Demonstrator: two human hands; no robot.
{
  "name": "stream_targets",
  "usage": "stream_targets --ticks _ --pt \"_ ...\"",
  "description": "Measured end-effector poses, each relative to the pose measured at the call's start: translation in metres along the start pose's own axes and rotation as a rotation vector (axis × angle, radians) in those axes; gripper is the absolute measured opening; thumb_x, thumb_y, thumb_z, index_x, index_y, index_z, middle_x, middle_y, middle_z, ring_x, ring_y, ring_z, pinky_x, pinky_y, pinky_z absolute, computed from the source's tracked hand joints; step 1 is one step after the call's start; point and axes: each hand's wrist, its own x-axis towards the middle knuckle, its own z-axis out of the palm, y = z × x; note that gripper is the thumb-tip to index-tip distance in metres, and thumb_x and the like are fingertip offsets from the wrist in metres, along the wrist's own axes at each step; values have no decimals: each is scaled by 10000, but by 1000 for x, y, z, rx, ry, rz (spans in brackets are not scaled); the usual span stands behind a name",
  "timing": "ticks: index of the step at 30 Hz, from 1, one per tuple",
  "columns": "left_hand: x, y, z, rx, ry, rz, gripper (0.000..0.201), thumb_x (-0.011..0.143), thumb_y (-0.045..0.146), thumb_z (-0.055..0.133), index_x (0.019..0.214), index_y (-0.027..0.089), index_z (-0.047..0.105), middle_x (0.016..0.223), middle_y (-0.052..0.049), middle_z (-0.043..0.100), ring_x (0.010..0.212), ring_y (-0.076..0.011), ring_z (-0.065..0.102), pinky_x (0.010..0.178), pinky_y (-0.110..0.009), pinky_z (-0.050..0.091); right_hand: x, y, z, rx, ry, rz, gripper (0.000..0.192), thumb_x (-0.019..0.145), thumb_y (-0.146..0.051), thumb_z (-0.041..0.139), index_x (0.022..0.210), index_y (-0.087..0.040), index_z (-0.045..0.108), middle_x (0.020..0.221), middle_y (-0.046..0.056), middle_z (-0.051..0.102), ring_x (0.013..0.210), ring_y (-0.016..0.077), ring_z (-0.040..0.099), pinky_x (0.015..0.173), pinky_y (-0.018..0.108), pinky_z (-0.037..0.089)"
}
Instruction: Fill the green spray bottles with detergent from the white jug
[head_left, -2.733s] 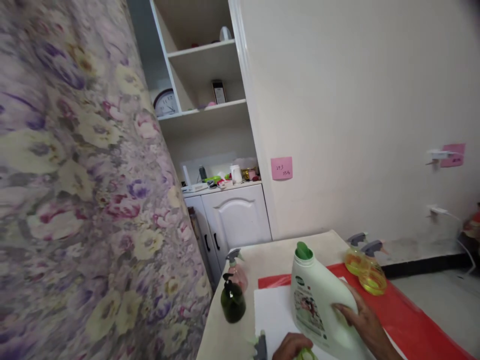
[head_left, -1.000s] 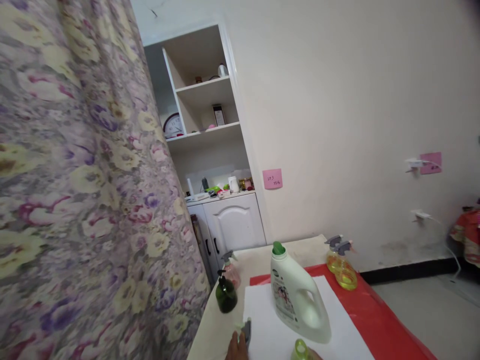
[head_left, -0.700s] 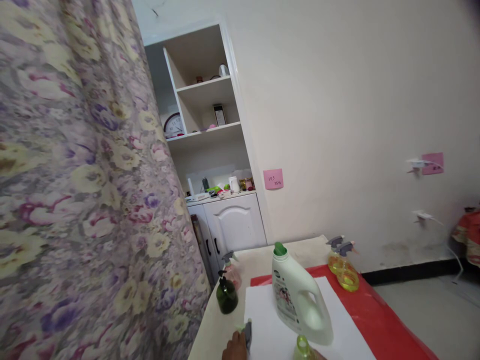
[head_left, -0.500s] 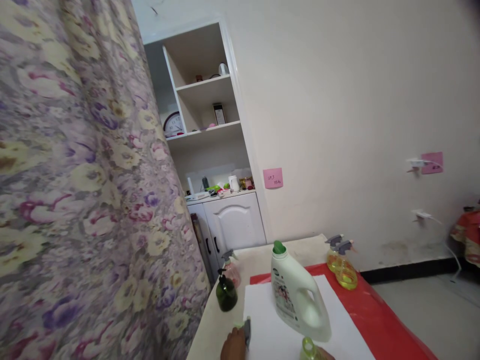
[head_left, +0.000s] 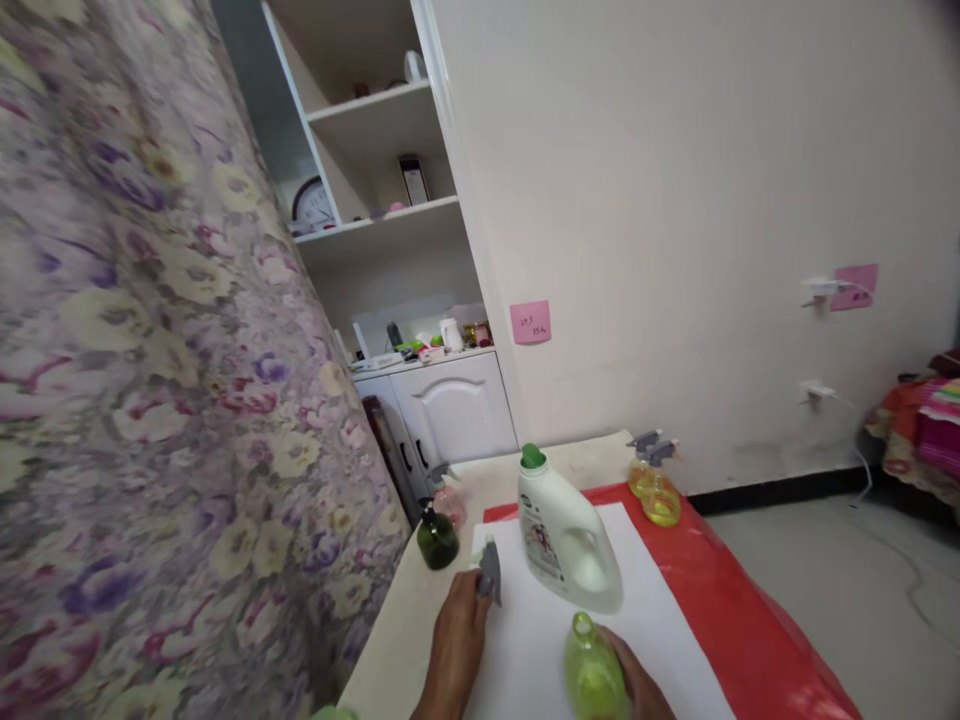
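My left hand (head_left: pixel 457 640) holds a grey spray-trigger head (head_left: pixel 489 572) above the white sheet (head_left: pixel 645 590). My right hand (head_left: pixel 637 685) grips a small green bottle (head_left: pixel 591 672) with an open neck, upright on the sheet near the bottom edge. A white detergent jug with a green cap (head_left: pixel 562 535) stands just beyond both hands, untouched.
On the table (head_left: pixel 420 620) stand a dark green pump bottle (head_left: pixel 436 535), a pink spray bottle (head_left: pixel 448 498) and two yellow spray bottles (head_left: pixel 654 482). A red cloth (head_left: pixel 742 620) covers the right part. A floral curtain (head_left: pixel 150 400) hangs left; white cabinet and shelves (head_left: pixel 442 405) behind.
My right hand has let go of the white jug, which now stands alone. The view has tilted down, showing both hands with the trigger head and green bottle more fully.
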Motion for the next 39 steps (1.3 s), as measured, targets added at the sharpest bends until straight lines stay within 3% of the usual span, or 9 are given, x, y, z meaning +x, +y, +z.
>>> stream_targets --ticks 3,8,15,19,28,33,39 --pt "-23 29 -2 -423 188 39 360 792 375 582 1098 189 628 1112 -93 687 1024 -257 626 862 -328 490 -2 -1 -5 -84 -34 -27 862 530 -324 777 1329 -175 491 1369 126 569 1295 351 478 1098 399 362" --pt "-47 70 -4 -947 334 -149 433 731 412 716 1087 181 631 1078 -77 700 985 -227 639 869 -311 484 -4 1 -5 -68 -10 -28 859 567 -217 760 1358 -190 426 1399 122 536 1307 320 463 1114 419 329" --pt "-54 120 -5 -1154 313 -152 430 689 373 765 1048 171 641 1023 -64 681 887 -170 618 815 -273 479 -8 -8 -6 -76 -7 -33 834 584 -168 737 1356 -214 426 1392 98 537 1300 302 472 1111 414 339" --pt "-60 136 -4 -1183 307 -126 409 715 367 749 1057 177 631 1020 -60 674 909 -174 616 826 -269 480 -7 -10 -5 -90 -6 -6 864 562 -195 762 1357 -186 427 1379 123 545 1292 323 474 1107 429 339" --pt "-60 138 11 -1068 195 -63 366 749 367 719 1062 194 639 1104 -73 682 980 -211 636 846 -293 500 -7 -6 -6 -49 -13 -57 855 577 -250 773 1360 -208 431 1378 112 543 1292 325 472 1111 454 333" --pt "-56 130 34 -1034 32 -61 338 722 352 729 1006 180 663 991 -72 723 869 -208 666 784 -292 510 -4 -5 -4 -69 -4 -48 852 563 -223 750 1353 -206 432 1369 109 543 1292 326 467 1108 443 335" --pt "-53 105 66 -898 13 -89 315 717 326 703 989 171 679 950 -78 730 869 -228 656 807 -328 501 -5 -10 -5 -41 -30 -57 828 558 -139 700 1334 -219 423 1356 99 548 1282 313 475 1096 438 340"
